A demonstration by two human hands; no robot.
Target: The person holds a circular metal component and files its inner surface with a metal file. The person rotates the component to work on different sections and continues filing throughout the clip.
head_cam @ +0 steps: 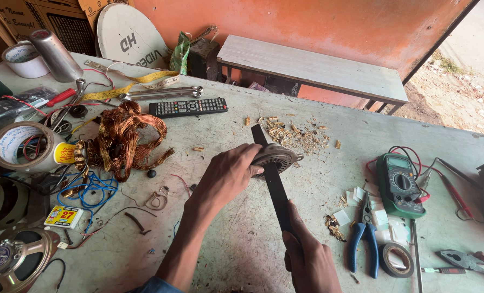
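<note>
Black flat blade (pixel 274 182), gripped at its near end by the right hand (pixel 309 260). Left hand (pixel 228 173) clasps a round slotted metal core (pixel 277 157), under which the blade passes. Beyond the core: wood-coloured scraps (pixel 301 138). Right of the grip: blue-handled pliers (pixel 364 239).

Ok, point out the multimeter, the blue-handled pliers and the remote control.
multimeter (pixel 398 184), head view, on its dial.
blue-handled pliers (pixel 363 239), head view, on the handles' upper part.
remote control (pixel 188 107), head view, on its keypad.
</note>
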